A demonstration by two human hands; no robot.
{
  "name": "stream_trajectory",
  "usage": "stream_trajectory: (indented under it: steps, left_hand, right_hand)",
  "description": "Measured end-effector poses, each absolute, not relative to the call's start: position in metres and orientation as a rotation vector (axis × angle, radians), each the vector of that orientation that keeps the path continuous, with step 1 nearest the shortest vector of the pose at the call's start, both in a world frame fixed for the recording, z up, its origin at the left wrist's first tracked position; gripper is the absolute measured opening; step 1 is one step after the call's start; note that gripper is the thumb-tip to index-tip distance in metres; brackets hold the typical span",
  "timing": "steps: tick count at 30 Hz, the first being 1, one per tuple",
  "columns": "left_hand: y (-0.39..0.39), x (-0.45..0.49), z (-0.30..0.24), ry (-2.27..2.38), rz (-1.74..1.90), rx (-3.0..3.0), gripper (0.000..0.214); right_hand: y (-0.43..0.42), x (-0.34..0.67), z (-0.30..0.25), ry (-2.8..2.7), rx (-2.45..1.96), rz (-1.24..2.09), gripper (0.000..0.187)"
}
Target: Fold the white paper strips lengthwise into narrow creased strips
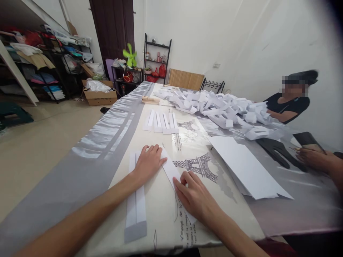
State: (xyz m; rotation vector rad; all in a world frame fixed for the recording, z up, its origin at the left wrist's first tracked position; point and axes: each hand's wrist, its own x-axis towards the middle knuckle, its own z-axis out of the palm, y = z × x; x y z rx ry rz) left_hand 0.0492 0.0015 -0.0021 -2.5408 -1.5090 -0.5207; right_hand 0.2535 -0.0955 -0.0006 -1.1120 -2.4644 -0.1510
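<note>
A long white paper strip (171,170) lies at an angle on the table. My left hand (148,162) lies flat on its far end with fingers stretched out. My right hand (194,194) presses down on the strip's near part, fingers flat and together. Two more folded strips (136,201) lie side by side under my left forearm. Neither hand lifts the paper.
The table carries a cloth printed with Eiffel towers (198,165). A stack of white sheets (246,167) lies to the right, folded strips (162,122) further off, and a big heap of folded paper pieces (222,107) at the back. Another person (291,100) sits far right; someone's hand (313,157) rests there.
</note>
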Motion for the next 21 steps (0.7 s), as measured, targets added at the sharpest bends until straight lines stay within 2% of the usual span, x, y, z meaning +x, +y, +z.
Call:
stream_trajectory:
  steps: [6,10,16,21]
  left_hand:
    - [0.009,0.034,-0.005,-1.38,-0.525,-2.632,0.03]
    - [0.008,0.024,-0.008,-1.316,-0.551,-2.689,0.035]
    - [0.003,0.021,-0.011,-1.366,-0.557,-2.727,0.041]
    - [0.003,0.021,-0.01,-1.348,-0.551,-2.731,0.041]
  right_hand:
    - [-0.082,0.259,0.001,-2.481,-0.906,0.034,0.023]
    - [-0.073,0.259,-0.005,-2.466,-0.924,0.153,0.026]
    - [-0.041,0.238,-0.003,-2.447,-1.088,0.077,0.012]
    - [-0.032,0.232,-0.009,-2.49,-1.035,0.017,0.038]
